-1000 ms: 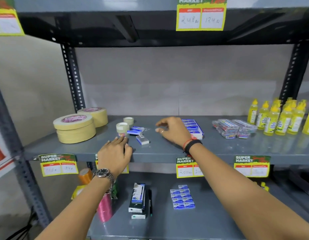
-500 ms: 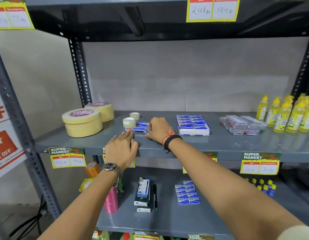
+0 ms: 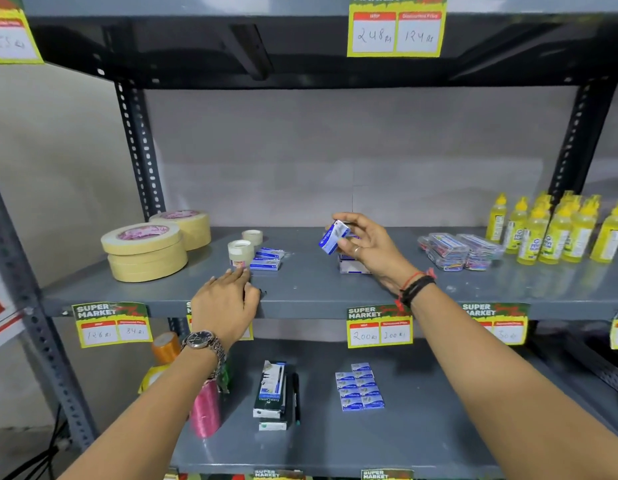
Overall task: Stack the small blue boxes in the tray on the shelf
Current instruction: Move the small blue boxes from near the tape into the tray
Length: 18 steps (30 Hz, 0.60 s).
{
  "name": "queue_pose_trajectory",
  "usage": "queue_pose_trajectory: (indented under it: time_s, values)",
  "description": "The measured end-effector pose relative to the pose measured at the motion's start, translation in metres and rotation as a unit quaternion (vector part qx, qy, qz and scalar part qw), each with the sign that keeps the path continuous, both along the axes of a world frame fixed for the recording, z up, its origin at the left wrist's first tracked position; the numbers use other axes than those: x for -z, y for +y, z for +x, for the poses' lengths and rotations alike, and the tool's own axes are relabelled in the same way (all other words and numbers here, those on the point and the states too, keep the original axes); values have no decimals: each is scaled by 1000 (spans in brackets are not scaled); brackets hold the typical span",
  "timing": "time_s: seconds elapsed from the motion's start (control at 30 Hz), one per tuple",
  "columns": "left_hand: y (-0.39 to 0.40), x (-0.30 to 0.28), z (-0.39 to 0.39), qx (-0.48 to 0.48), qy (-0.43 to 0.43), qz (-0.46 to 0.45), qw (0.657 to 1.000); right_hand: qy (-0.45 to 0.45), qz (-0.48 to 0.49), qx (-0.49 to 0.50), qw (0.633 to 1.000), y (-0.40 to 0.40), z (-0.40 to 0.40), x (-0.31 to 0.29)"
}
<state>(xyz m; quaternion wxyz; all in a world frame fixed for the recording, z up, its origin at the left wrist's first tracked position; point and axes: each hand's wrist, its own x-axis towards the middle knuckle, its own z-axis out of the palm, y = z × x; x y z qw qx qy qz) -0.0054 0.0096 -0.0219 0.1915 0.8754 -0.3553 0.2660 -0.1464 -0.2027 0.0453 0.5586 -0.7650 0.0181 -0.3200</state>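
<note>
My right hand (image 3: 371,249) holds a small blue and white box (image 3: 333,236) tilted in the air above the grey middle shelf (image 3: 300,289). Just behind and below that hand stands the white tray (image 3: 352,266) of blue boxes, mostly hidden by my fingers. Two more small blue boxes (image 3: 267,259) lie to the left, beside a small tape roll. My left hand (image 3: 226,303) rests palm down on the shelf's front edge, fingers spread, holding nothing.
Wide masking tape rolls (image 3: 146,251) stand at the left, two small clear tape rolls (image 3: 241,252) near the loose boxes. Clear clip packs (image 3: 452,251) and yellow glue bottles (image 3: 549,230) fill the right. The lower shelf holds pen boxes (image 3: 271,393) and blue packets (image 3: 359,388).
My right hand picked a small blue box up from the shelf near the loose boxes and carried it right and up, toward the tray. The left hand stayed on the shelf edge.
</note>
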Motion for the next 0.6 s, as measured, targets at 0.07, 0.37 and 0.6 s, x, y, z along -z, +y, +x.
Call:
queue_pose_trajectory:
  time_s: [0.07, 0.37, 0.6]
  values:
    - [-1, -1, -1, 1, -1, -2, 1000, 3, 8, 5, 1000, -8, -6, 3]
    - [0, -4, -5, 4, 0, 1, 1000, -5, 21, 184, 983, -40, -31, 1]
    - [1, -4, -6, 5, -1, -4, 1000, 92, -272, 327, 901, -54, -35, -5]
